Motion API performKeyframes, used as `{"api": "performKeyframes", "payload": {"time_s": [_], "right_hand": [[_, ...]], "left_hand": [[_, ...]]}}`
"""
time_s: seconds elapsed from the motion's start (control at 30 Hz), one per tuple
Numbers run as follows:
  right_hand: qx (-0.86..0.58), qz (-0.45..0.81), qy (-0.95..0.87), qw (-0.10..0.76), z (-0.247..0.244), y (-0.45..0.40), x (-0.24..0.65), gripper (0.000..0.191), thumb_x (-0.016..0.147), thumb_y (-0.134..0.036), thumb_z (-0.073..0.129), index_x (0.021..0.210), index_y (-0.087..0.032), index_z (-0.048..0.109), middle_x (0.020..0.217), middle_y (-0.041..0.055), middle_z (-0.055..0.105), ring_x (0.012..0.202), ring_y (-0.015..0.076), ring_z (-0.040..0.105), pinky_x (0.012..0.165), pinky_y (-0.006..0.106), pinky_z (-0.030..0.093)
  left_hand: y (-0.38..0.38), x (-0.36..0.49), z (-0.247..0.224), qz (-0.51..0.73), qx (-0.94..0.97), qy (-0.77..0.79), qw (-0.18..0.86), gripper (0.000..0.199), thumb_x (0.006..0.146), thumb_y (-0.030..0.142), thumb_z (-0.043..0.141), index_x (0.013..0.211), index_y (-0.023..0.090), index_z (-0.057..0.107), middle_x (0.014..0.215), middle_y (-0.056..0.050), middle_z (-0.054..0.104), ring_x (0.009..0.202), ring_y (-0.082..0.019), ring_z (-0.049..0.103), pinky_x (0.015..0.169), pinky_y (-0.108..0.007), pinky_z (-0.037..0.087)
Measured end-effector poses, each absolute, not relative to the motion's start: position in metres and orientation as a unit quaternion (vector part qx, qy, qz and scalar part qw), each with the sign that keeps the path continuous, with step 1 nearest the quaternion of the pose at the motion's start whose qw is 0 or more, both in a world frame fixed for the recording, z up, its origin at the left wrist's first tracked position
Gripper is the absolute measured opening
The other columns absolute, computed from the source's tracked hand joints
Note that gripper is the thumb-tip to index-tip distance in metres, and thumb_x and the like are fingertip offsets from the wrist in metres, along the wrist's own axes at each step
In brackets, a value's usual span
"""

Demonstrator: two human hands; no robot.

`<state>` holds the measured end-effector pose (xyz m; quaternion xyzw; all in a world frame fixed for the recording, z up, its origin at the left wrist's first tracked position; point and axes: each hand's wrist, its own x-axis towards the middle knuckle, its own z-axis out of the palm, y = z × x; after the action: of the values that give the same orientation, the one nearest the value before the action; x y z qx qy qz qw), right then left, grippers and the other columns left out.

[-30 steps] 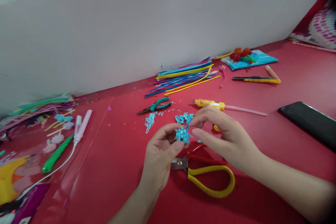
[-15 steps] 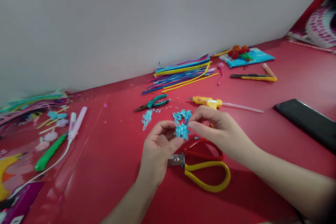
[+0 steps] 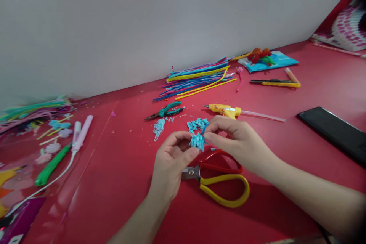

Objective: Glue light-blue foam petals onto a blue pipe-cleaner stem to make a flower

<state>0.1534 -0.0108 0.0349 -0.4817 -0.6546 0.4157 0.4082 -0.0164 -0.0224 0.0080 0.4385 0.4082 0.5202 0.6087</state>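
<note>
Between my two hands is a light-blue spiky flower [image 3: 197,142] made of many small pointed pieces. My left hand [image 3: 173,154] is closed on its left side, thumb below and fingers above. With thumb and forefinger, my right hand [image 3: 228,135] pinches a darker blue stem [image 3: 203,129] at the flower's upper right. Just behind lies a heap of cut light-blue pieces [image 3: 197,124]. Under the hands rest large scissors [image 3: 224,190] with one red and one yellow handle loop; my left hand hides their blades.
Teal-handled pliers [image 3: 166,111] and blue clippings [image 3: 159,128] lie behind my left hand. A yellow glue gun [image 3: 225,110] sits behind my right. Bundled pipe cleaners [image 3: 200,78] are by the wall, a black phone [image 3: 333,133] at right, a pink heating tool [image 3: 82,133] at left.
The whole view has shifted very slightly. Both hands keep the same hold on the flower and its stem, with hardly any motion.
</note>
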Motion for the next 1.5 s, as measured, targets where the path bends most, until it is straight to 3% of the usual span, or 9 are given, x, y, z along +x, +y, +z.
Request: {"api": "performKeyframes", "payload": {"time_s": [0.37, 0.63, 1.5], "right_hand": [[-0.474, 0.428, -0.637, 0.43, 0.035, -0.009, 0.1545, 0.009, 0.081, -0.02, 0.054, 0.075, -0.018, 0.06, 0.074, -0.0004, 0.059, 0.072, 0.0128, 0.054, 0.068, 0.025, 0.042], [-0.483, 0.436, -0.642, 0.406, 0.0324, -0.0093, 0.1508, 0.004, 0.073, -0.014, 0.058, 0.073, -0.017, 0.061, 0.074, -0.0004, 0.06, 0.072, 0.0126, 0.055, 0.066, 0.023, 0.044], [-0.462, 0.421, -0.665, 0.409, 0.0326, -0.0103, 0.151, 0.011, 0.079, -0.014, 0.056, 0.07, -0.018, 0.06, 0.077, -0.0006, 0.061, 0.074, 0.0126, 0.057, 0.071, 0.025, 0.043]], "left_hand": [[-0.0213, -0.014, 0.0119, 0.544, 0.392, 0.423, 0.609, 0.025, 0.062, 0.016, 0.075, 0.085, 0.018, 0.066, 0.083, -0.001, 0.062, 0.077, -0.011, 0.056, 0.071, -0.02, 0.046], [-0.0198, -0.0164, 0.0089, 0.559, 0.382, 0.411, 0.611, 0.022, 0.068, 0.013, 0.071, 0.088, 0.018, 0.065, 0.082, 0.0, 0.062, 0.074, -0.009, 0.058, 0.07, -0.018, 0.047], [-0.0208, -0.0151, 0.0082, 0.551, 0.384, 0.421, 0.61, 0.021, 0.067, 0.012, 0.072, 0.086, 0.018, 0.065, 0.08, 0.001, 0.064, 0.074, -0.009, 0.058, 0.071, -0.019, 0.046]]}}
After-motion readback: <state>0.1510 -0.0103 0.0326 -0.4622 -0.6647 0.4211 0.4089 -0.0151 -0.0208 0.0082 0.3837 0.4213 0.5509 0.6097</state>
